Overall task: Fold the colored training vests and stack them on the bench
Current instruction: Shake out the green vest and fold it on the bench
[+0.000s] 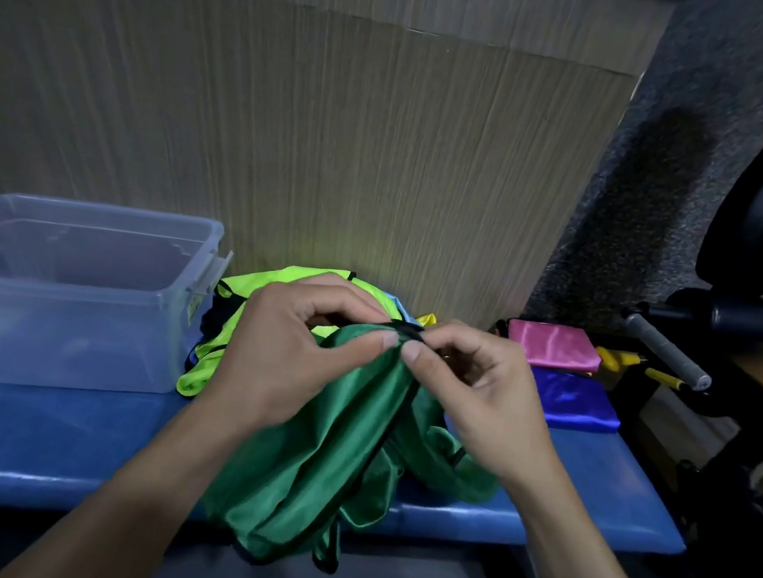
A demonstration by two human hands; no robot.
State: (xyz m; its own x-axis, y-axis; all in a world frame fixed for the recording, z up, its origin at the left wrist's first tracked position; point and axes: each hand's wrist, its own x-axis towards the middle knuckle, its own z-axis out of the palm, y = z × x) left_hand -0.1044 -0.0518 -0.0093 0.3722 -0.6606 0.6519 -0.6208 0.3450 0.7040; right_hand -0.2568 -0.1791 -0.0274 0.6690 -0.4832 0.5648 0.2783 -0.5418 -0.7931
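Note:
A dark green vest point(316, 468) with black trim hangs crumpled over the front edge of the blue bench point(45, 445). My left hand point(289, 354) and my right hand point(478, 394) both pinch its black-edged top between thumb and fingers, close together above the bench. Behind my hands lies a loose pile with a neon yellow-green vest point(259, 289) on top; bits of blue and yellow cloth show under it. To the right, a folded pink vest point(553, 346) and a folded royal blue vest point(576, 402) lie side by side.
A clear plastic tub point(39, 324) stands on the bench's left part. A wood-grain panel point(295, 125) rises right behind the bench. Dark gym equipment with a grey padded handle point(664, 353) and yellow-handled tools point(623, 359) sits at the right.

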